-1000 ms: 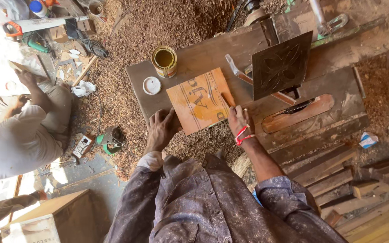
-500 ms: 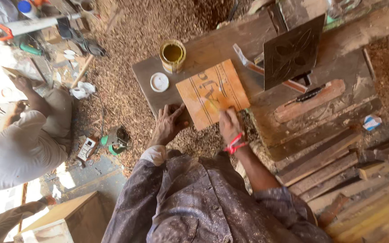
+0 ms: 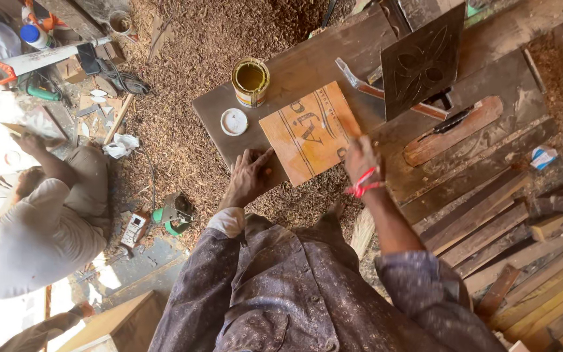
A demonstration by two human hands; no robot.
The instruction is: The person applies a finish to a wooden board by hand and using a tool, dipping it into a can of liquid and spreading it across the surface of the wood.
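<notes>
The orange board (image 3: 311, 132) lies at the near edge of the dark wooden surface (image 3: 307, 62). The left hand (image 3: 250, 176) presses its near corner, fingers spread flat. The right hand (image 3: 361, 158) rests on its right edge; I cannot tell its grip. An open tin (image 3: 250, 81) stands near the far-left corner.

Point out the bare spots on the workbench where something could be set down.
Bare bench lies behind the panel, between the tin and the dark carved board. A narrow strip runs left of the lid. Right of the panel it is crowded with tools and wood.
</notes>
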